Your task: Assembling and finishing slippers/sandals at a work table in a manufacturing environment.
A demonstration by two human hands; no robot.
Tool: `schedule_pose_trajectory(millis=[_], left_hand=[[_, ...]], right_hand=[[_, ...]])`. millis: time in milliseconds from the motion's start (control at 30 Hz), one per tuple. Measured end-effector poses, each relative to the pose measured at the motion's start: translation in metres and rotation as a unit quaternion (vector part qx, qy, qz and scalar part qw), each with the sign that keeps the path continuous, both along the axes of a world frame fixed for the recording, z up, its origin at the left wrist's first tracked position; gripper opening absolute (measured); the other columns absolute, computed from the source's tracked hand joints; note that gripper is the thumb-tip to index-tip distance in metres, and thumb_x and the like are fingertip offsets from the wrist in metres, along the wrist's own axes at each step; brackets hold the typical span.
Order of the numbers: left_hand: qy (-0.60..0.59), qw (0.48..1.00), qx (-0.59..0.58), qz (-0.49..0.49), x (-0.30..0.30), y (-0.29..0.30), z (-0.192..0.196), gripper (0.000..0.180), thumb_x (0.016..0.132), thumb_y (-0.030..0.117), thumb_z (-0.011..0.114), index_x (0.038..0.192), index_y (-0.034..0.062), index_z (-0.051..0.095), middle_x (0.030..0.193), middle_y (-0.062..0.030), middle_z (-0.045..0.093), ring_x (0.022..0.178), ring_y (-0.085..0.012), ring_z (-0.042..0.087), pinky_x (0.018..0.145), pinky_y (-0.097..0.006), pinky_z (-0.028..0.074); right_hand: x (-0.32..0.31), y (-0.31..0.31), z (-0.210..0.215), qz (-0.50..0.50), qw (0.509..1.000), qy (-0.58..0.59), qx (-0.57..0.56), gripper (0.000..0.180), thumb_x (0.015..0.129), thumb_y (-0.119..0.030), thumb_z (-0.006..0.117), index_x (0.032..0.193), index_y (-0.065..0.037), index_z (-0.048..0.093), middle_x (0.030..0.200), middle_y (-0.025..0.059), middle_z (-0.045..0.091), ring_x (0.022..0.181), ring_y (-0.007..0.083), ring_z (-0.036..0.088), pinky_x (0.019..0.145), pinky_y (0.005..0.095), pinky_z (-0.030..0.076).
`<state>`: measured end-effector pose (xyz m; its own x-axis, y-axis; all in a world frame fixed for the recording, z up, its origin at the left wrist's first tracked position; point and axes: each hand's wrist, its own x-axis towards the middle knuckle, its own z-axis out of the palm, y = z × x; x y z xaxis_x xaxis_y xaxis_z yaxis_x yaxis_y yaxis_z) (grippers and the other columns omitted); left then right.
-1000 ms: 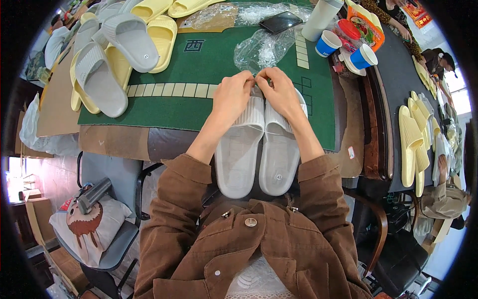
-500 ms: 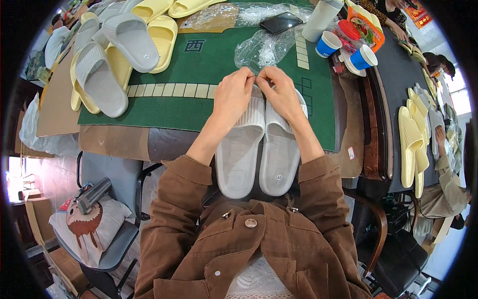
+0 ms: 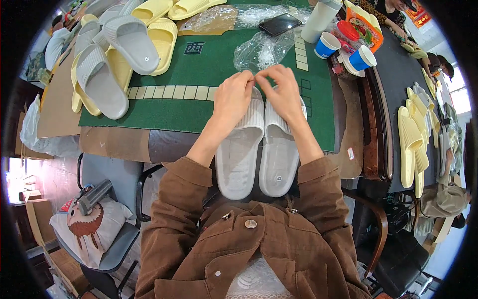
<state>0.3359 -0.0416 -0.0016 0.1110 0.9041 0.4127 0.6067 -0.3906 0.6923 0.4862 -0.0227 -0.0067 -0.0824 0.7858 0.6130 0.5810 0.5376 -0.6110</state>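
A pair of grey slide slippers lies side by side in front of me, heels toward me: the left slipper (image 3: 236, 167) and the right slipper (image 3: 278, 162). Their toe ends rest on the green mat (image 3: 199, 112), while the heels reach past the table edge. My left hand (image 3: 232, 97) is closed in a pinch above the left toe. Close by, my right hand (image 3: 282, 92) pinches thumb against fingers over the right toe. Whatever sits between the fingertips is too small to make out. A clear plastic bag (image 3: 264, 52) with small white bits lies just beyond my fingers.
Grey and yellow slippers (image 3: 104, 79) are piled at the left. A phone (image 3: 280, 24), a pale bottle (image 3: 321, 20), paper cups (image 3: 327, 45) and a red-lidded jar (image 3: 347, 31) stand at the back right. More yellow slippers (image 3: 411, 142) lie on the right-hand table, where other people work.
My right fingers have shifted slightly, and its thumb and fingertips look a little apart from the left's. The slippers stay in place. A person's arm at the far right has moved.
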Motion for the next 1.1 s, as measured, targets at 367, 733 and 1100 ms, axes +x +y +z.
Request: schedule_pose_trajectory(millis=[367, 733, 1100], left_hand=[[0.008, 1.000, -0.001, -0.008, 0.001, 0.001, -0.004, 0.008, 0.088, 0.011, 0.055, 0.088, 0.0032, 0.057, 0.087, -0.0150, 0.064, 0.081, -0.0379, 0.061, 0.070, -0.048, 0.047], [0.006, 1.000, -0.009, 0.010, -0.002, 0.002, -0.005, 0.009, 0.091, 0.010, 0.053, 0.097, 0.0035, 0.053, 0.088, -0.0188, 0.065, 0.081, -0.0405, 0.063, 0.069, -0.050, 0.048], [-0.080, 0.995, -0.026, -0.049, 0.002, 0.006, -0.005, 0.028, 0.089, 0.009, 0.053, 0.116, 0.0061, 0.052, 0.084, -0.0181, 0.066, 0.081, -0.0398, 0.064, 0.071, -0.048, 0.049]], right_hand=[[0.010, 0.007, -0.009, -0.096, 0.984, 0.102, -0.106, 0.011, 0.083, -0.013, 0.063, 0.084, -0.003, 0.061, 0.085, 0.0125, 0.059, 0.083, 0.0307, 0.055, 0.075, 0.0392, 0.044], [-0.001, 0.001, -0.003, 0.036, 0.997, -0.057, -0.044, 0.007, 0.081, -0.012, 0.064, 0.084, -0.005, 0.064, 0.083, 0.0089, 0.063, 0.081, 0.0295, 0.056, 0.074, 0.0400, 0.044], [0.004, 0.003, 0.001, 0.022, 0.992, 0.023, -0.119, 0.013, 0.089, -0.011, 0.060, 0.093, 0.001, 0.062, 0.076, 0.0068, 0.061, 0.065, 0.0119, 0.051, 0.061, 0.0280, 0.043]])
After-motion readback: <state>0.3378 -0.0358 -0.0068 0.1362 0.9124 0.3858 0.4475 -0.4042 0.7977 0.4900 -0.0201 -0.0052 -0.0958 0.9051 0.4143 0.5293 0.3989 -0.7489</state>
